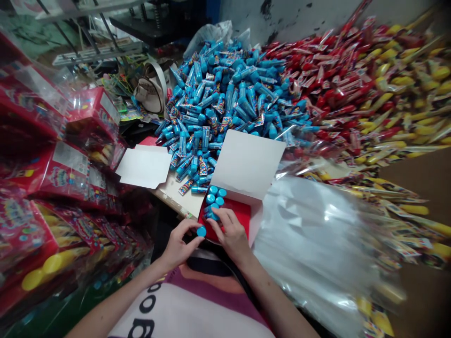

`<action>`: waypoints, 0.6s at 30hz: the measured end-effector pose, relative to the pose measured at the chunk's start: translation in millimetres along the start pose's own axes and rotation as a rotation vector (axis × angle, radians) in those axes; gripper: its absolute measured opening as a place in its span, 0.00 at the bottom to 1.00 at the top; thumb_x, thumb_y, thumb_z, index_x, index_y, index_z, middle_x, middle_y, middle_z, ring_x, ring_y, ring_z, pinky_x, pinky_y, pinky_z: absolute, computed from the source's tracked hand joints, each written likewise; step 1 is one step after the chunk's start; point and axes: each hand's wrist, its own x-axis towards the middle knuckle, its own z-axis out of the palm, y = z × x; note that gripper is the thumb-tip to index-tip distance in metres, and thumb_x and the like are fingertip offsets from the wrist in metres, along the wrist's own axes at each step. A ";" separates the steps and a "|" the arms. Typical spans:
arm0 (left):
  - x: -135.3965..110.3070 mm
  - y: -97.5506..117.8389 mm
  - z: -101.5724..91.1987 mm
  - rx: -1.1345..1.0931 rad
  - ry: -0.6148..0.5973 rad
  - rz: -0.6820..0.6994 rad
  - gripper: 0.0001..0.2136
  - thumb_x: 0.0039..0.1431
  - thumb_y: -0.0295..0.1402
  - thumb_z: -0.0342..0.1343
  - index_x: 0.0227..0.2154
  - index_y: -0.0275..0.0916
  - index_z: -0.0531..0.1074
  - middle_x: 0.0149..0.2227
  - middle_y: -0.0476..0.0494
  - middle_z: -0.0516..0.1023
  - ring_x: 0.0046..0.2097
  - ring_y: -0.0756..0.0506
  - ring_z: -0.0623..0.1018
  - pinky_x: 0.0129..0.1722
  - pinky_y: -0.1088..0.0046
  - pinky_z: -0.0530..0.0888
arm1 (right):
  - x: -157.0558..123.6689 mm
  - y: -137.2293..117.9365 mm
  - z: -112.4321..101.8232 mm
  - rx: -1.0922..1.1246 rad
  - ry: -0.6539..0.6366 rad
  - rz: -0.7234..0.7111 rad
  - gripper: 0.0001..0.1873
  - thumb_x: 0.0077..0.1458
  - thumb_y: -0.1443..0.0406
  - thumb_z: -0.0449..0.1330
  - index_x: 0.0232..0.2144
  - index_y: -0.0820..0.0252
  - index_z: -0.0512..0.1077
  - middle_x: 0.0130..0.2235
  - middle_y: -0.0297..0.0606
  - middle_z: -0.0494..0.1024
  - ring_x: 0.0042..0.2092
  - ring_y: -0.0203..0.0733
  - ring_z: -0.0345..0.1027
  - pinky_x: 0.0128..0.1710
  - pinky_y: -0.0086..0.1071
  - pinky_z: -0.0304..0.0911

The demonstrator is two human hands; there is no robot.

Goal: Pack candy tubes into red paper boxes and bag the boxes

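Grey, dark-flecked wall (pixel 296 21) backs a crowded bench (pixel 183 195). The left hand (pixel 190 238) has thumb and fingers clamped on a blue-capped tube (pixel 201 231), just outside the open box (pixel 243 213). The right hand (pixel 229 230) has its fingertips on blue tubes (pixel 216 201) inside that box; whether they grip one, I cannot tell. Dark letters, apparently "bog", run across the white shirt (pixel 190 314) at seven o'clock. The boxed tubes stand at ten o'clock, flat round caps upward; red floor shows at their three o'clock, and the white lid (pixel 248 162) rises at twelve. The bench's near edge slants toward a white card (pixel 146 164) at ten. Beyond, a blue heap (pixel 225 98) fills twelve o'clock, its multicoloured labels too small to read; red packets (pixel 327 80) lie at one, yellow ones (pixel 401 82) at two, clear plastic bags (pixel 313 234) at four. Red cartons (pixel 70 171) at nine bear bright logos, too blurred to read.
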 end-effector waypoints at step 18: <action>124.0 -34.7 -8.2 0.635 0.016 -0.103 0.24 0.47 0.34 0.64 0.49 0.40 0.67 0.51 0.37 0.67 0.53 0.36 0.69 0.52 0.56 0.67 | -14.7 12.3 -1.0 0.078 0.019 0.180 0.20 0.63 0.59 0.54 0.56 0.54 0.66 0.42 0.40 0.69 0.37 0.37 0.70 0.41 0.33 0.71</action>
